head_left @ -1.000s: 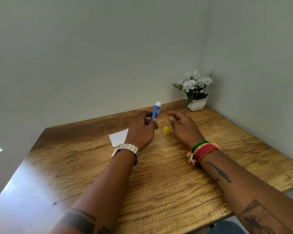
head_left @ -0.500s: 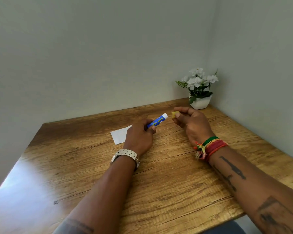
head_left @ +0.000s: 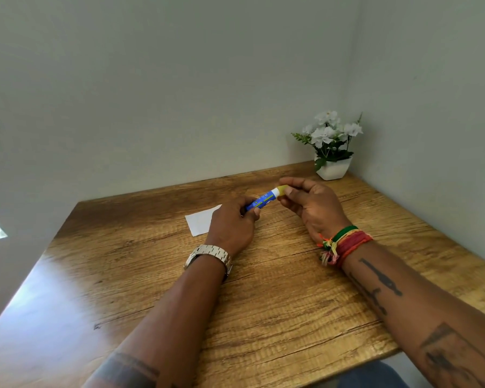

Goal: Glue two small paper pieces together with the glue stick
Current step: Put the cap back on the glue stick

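My left hand (head_left: pixel 231 225) grips the blue glue stick (head_left: pixel 262 201) by its lower end, and the stick lies nearly level, pointing right. My right hand (head_left: pixel 310 204) pinches the yellow cap (head_left: pixel 282 189) against the stick's white tip. A white paper piece (head_left: pixel 200 224) lies flat on the wooden table (head_left: pixel 263 298), partly hidden behind my left hand. I cannot tell whether it is one sheet or two stacked.
A white pot with white flowers (head_left: pixel 332 151) stands in the far right corner, close behind my right hand. Grey walls close the table at the back and on the right. A bright patch of light lies on the table's left part.
My right hand picked the yellow cap up from the table and brought it onto the stick's tip. My left hand tilted the glue stick from upright to nearly level.
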